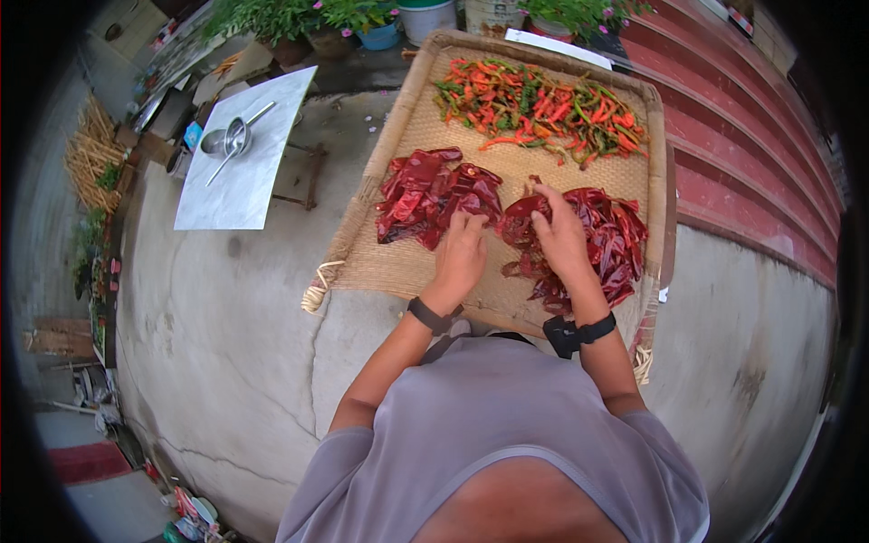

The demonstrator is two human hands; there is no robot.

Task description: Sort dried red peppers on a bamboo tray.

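Note:
A large woven winnowing basket [360, 270] lies before me, with three heaps of peppers on it. My left hand [463, 246] is at the lower right edge of the left heap of dark red dried chilies [415, 197], fingers bent down; whether it grips one is hidden. My right hand [562, 234] touches the left side of the right heap of dark red dried chilies [614, 237], thumb and forefinger apart near a pepper; a firm hold cannot be made out. Smaller red, orange and green chilies [543, 108] are spread along the far side.
To the left stands a small table [254, 183] with metal ladles or strainers [237, 136] on it. Red steps [740, 149] rise at the right. Potted flowering plants [360, 13] and buckets [428, 20] line the far side. The concrete floor [224, 326] has cracks.

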